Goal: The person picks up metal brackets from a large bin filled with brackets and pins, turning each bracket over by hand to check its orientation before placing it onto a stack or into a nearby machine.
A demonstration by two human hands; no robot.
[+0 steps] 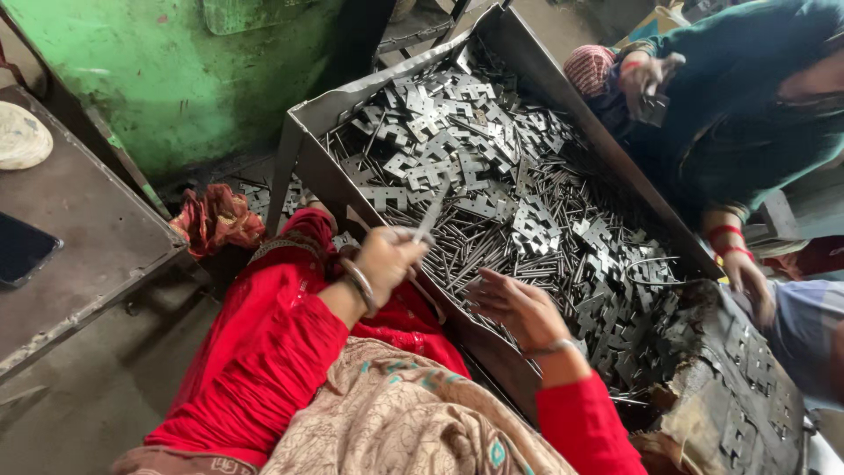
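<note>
Left hand [387, 257] grips a thin metal rod [431, 213], raised over the near edge of the metal tray [308, 119]. Right hand [514, 303] is open, fingers spread, palm down on loose rods [492, 251] in the tray, just right of the left hand.

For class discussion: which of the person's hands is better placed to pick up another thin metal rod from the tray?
The right hand: it hovers open over the loose thin metal rods, while the left hand already grips one.
</note>
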